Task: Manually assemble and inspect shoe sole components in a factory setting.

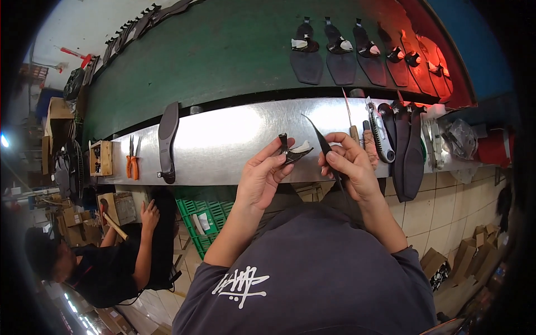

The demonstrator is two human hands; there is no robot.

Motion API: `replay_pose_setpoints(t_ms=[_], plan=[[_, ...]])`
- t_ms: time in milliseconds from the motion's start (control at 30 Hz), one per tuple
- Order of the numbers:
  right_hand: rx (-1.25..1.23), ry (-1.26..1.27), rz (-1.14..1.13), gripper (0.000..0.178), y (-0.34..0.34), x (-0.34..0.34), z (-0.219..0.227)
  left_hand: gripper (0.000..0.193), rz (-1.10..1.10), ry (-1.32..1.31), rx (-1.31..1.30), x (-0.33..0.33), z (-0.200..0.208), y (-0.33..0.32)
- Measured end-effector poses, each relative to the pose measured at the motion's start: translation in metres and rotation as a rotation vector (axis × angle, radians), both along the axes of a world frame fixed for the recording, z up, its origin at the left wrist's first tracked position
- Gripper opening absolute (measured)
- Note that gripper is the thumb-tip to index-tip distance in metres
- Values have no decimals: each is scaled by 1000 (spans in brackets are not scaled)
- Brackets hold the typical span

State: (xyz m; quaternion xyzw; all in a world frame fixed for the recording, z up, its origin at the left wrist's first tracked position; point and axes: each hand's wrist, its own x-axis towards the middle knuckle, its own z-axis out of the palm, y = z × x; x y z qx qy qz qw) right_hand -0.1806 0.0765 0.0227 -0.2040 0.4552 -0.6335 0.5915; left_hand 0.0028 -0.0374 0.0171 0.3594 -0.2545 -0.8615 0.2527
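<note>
Dark sandal sole (pixel 321 140) is tilting edge-on over the steel benchtop (pixel 234 125), the right hand (pixel 355 167) clamping it; the left hand (pixel 261 173) is pinching a black strap (pixel 291 157) with a white patch (pixel 302 147). Beyond, a green conveyor belt (pixel 195 61) is bearing strapped soles (pixel 340 66), some red-lit. Floor tiles (pixel 422 220) are showing below; white lettering (pixel 244 282) is marking the dark shirt (pixel 335 273).

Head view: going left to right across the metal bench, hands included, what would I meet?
Wooden box → orange-handled pliers → flat dark sole → left hand → black strap piece → right hand → utility knife.
</note>
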Motion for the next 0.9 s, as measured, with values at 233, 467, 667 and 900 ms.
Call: replay_pose_setpoints(t_ms=[233,467,667,900], plan=[[-150,500,-5,44,8,12,13,34,1,68,-65,9,-11,3],[-287,919,-34,40,17,15,32,30,-75,235,-238,13,-4,1],[-305,920,-23,41,19,16,30,32,-101,266,-277,15,-8,0],[-298,916,-19,41,19,17,26,32,-111,253,-286,13,-7,1]])
